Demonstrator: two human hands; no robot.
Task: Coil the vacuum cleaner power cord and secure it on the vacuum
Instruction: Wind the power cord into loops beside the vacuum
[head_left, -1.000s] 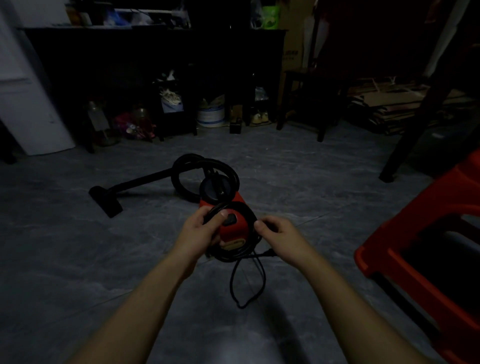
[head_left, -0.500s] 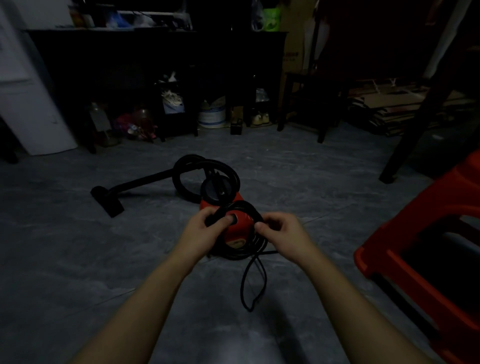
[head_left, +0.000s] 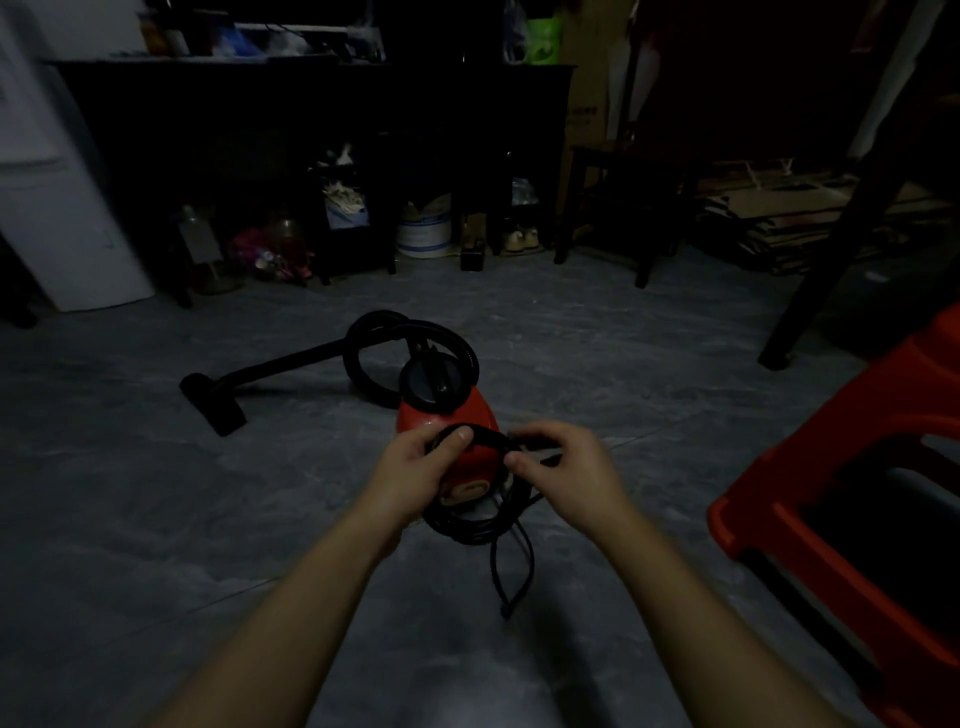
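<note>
- Red plastic marks the vacuum (head_left: 441, 413), which sits on the grey floor (head_left: 208, 519) just beyond our fingers (head_left: 457, 441). Its black hose (head_left: 374, 338) is looped behind it.
- From the head view, our left hand (head_left: 415, 470) curls round the left arc of the coiled power cord (head_left: 467, 527), thumb pressed down on the strands.
- Our right hand (head_left: 569, 467) pinches the coil's right side between thumb and fingertips. Both sets of fingers are closed on the cord, none spread.
- The coil hangs between the two hands, over the near end of the vacuum. In this dim light we cannot tell whether it touches the body.
- A loose tail loop (head_left: 514, 577) droops below the right fingers toward the floor.
- We judge the coiling nearly done, with the step in hand being to gather the last slack and seat the bundle on the machine.
- The next move calls for the right fingers to draw up that tail while the left grip keeps the turns from springing apart. We cannot make out any hook or clip to catch it.
- An orange-red stool (head_left: 831, 499) stands well right of the right fingers.
</note>
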